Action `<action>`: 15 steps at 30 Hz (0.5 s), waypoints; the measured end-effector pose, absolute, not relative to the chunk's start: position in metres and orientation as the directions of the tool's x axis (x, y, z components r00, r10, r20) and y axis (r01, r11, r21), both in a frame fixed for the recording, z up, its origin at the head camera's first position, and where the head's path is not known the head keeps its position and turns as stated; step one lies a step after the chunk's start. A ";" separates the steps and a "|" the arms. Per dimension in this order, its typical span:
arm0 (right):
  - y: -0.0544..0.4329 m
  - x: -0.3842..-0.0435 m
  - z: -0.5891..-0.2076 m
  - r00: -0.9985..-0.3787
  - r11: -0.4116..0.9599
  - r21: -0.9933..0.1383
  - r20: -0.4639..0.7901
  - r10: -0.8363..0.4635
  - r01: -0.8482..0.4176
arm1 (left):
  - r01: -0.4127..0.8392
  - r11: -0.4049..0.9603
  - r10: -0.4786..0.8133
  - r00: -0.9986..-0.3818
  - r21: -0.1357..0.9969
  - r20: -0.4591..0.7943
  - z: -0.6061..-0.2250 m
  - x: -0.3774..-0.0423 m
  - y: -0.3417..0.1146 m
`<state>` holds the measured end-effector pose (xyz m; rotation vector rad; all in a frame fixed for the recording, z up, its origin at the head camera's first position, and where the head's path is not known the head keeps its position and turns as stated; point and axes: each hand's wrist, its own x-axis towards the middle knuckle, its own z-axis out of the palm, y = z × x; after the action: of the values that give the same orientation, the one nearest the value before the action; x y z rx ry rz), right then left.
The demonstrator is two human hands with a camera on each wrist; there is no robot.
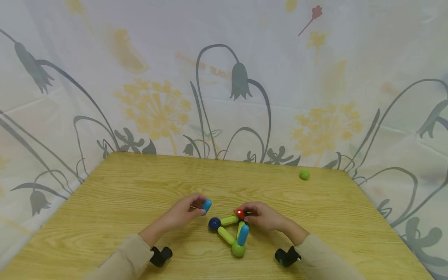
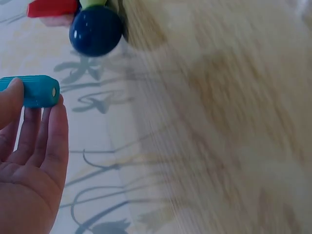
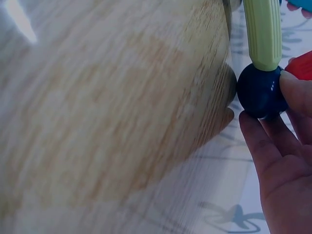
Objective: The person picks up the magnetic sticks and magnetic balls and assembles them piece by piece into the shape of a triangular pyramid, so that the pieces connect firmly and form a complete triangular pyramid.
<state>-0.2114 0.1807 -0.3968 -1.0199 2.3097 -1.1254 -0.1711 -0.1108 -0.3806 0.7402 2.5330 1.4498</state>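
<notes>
My left hand (image 1: 183,213) pinches a blue magnetic rod (image 2: 44,91) between thumb and fingers, a little above the table. Close by on its right is a triangle of yellow-green rods (image 1: 226,235) joined by balls. A dark blue ball (image 1: 214,224) forms its left corner and a light green ball (image 1: 238,249) the near one. Another blue rod (image 1: 243,235) stands up from the green ball. My right hand (image 1: 265,216) grips a second dark blue ball (image 3: 261,92) at the far right corner, partly hidden by the fingers in the head view. A red rod (image 1: 240,213) rises from that corner.
A loose green ball (image 1: 304,174) lies near the back right edge of the wooden table (image 1: 147,175). Black wrist cameras (image 1: 161,256) hang beneath both wrists. Behind the table's far edge hangs a flower-printed cloth (image 1: 224,116).
</notes>
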 end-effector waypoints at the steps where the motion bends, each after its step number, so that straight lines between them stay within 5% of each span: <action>1: 0.181 -0.212 -0.397 -0.667 0.418 -0.792 -0.019 -0.745 -0.444 | 0.349 0.412 0.480 -0.868 0.842 0.125 -0.381 -0.171 -0.108; 15: 0.180 -0.212 -0.397 -0.649 0.386 -0.814 -0.014 -0.761 -0.435 | 0.295 0.403 0.524 -0.850 0.867 0.046 -0.384 -0.168 -0.081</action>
<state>-0.2118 0.1804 -0.3971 -1.0342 2.2639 -1.1555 -0.1684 -0.0812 -0.3845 0.7224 2.4261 1.4268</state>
